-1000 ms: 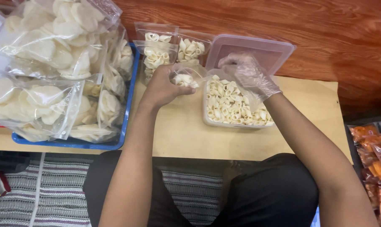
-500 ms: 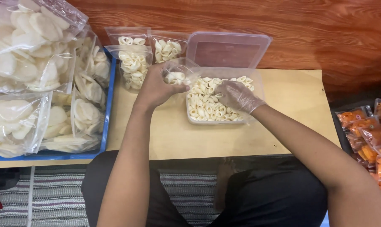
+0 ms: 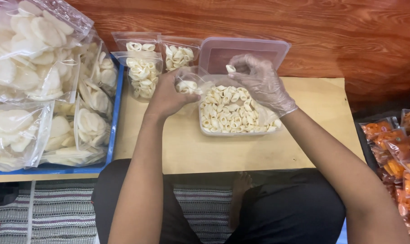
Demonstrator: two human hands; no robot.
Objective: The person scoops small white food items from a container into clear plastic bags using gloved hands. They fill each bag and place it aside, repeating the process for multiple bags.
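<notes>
Over the clear tub (image 3: 205, 129) of pale crackers, the bare left hand (image 3: 166, 97) gripped a small clear bag (image 3: 191, 81), mouth up for filling. Beside it, the gloved right hand (image 3: 259, 83) pinched 1 cracker (image 3: 230, 68), poised above the bag.

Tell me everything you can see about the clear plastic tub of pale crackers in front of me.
The clear plastic tub is rectangular with rounded corners, looks like thin translucent plastic, and sits upright on the wooden table. It is open, filled with small pale curled crackers. A matching lid stands behind it. The gloved right hand hovers over it pinching one cracker; the bare left hand holds a small clear bag at its left edge.
</notes>
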